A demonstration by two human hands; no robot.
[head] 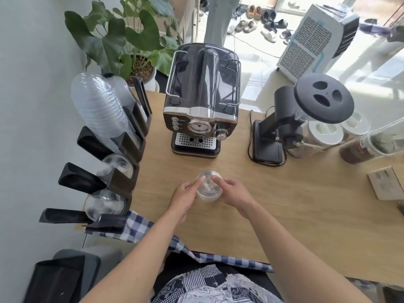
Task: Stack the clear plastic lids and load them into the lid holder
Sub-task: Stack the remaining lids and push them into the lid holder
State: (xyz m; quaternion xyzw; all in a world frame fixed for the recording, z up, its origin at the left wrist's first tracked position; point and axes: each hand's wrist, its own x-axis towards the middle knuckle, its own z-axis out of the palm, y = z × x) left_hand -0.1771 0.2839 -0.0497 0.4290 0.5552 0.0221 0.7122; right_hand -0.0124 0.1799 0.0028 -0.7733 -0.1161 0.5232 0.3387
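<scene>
The table (273,204) is pale wood with a faint grain. The lids (208,189) between the hands are clear, as are the stacked ones in the black holder (129,147). A cloth (140,228) on the near edge is checked blue and white. The coffee machine (201,101) is glossy black with silver trim (its drip tray is dotted steel), and the grinder (284,132) is matt black. The plant (122,36) is dark green in a white pot.

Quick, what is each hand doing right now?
Left hand: fingers pressed on the left side of the clear lid, holding it.
Right hand: fingers on the lid's right side, holding it too.
</scene>
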